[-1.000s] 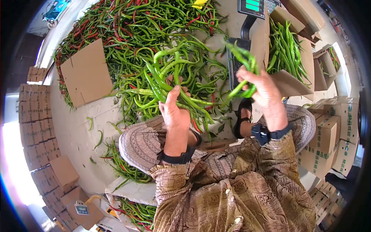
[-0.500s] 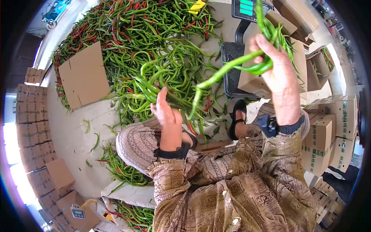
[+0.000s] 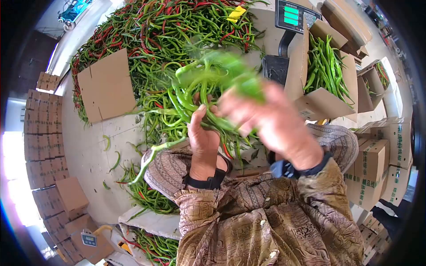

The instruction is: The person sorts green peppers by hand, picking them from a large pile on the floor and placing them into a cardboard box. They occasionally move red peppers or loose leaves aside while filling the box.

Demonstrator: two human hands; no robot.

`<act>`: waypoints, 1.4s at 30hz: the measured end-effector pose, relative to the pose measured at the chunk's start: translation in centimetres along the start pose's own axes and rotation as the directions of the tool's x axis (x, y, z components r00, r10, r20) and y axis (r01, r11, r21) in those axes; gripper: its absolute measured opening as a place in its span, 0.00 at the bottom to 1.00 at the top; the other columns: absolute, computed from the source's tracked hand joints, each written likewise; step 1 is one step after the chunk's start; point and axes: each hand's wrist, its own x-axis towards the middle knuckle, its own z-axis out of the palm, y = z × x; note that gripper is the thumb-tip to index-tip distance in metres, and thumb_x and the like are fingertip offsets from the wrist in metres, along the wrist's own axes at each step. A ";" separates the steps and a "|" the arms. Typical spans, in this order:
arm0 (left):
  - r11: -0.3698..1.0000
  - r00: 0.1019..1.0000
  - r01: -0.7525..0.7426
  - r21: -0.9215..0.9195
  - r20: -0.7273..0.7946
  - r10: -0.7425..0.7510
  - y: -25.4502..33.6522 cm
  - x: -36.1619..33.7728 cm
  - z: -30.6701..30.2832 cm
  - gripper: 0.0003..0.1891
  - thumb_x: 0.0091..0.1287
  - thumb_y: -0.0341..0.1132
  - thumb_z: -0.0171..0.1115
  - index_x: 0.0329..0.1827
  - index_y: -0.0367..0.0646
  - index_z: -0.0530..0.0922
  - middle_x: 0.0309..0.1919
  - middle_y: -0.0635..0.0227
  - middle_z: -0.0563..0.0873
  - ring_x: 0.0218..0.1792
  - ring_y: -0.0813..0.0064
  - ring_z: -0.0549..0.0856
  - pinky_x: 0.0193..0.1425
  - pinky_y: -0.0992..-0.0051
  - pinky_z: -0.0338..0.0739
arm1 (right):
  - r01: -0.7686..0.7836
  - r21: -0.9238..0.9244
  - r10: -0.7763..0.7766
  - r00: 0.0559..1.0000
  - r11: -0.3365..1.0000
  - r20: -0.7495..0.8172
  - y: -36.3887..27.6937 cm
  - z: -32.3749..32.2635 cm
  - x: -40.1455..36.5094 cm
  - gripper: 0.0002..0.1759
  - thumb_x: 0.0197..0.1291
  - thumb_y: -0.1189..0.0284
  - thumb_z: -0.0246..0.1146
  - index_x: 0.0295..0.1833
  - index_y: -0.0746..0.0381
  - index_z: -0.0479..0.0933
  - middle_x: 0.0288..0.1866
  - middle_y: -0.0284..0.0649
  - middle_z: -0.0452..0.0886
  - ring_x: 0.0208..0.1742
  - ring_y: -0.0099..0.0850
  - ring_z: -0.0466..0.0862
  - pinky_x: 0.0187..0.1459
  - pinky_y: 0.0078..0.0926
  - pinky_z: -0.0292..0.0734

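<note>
My left hand (image 3: 204, 135) is closed around a bunch of long green chili peppers (image 3: 179, 104), thumb on top. Blurred by motion, my right hand (image 3: 270, 122) is close on its right, with more green chilies (image 3: 226, 66) smeared across the fingers' upper side. One long, bent green chili (image 3: 153, 155) shows left of my left wrist, over my knee. Beyond both hands spreads a large heap of green and red chilies (image 3: 155, 40).
An open carton (image 3: 321, 104) of green chilies stands at the right, by a scale with a lit display (image 3: 295, 15). A cardboard sheet (image 3: 106, 86) lies against the heap. Stacked boxes (image 3: 44, 133) line the left; more boxes (image 3: 372, 164) stand right.
My right hand has swung left and down from near the carton to beside my left hand, uncovering the carton's chilies. A long chili now appears left of my left wrist.
</note>
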 end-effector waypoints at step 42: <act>0.827 0.963 -0.012 0.562 0.228 -0.141 -1.2 -2.6 3.9 0.29 0.56 0.25 0.70 0.63 0.38 0.73 0.50 0.68 0.82 0.48 0.77 0.80 0.54 0.78 0.74 | -0.017 0.357 0.104 0.968 0.934 -0.228 9.3 -10.4 2.8 0.16 0.58 0.67 0.70 0.49 0.62 0.78 0.40 0.34 0.83 0.41 0.27 0.83 0.44 0.26 0.79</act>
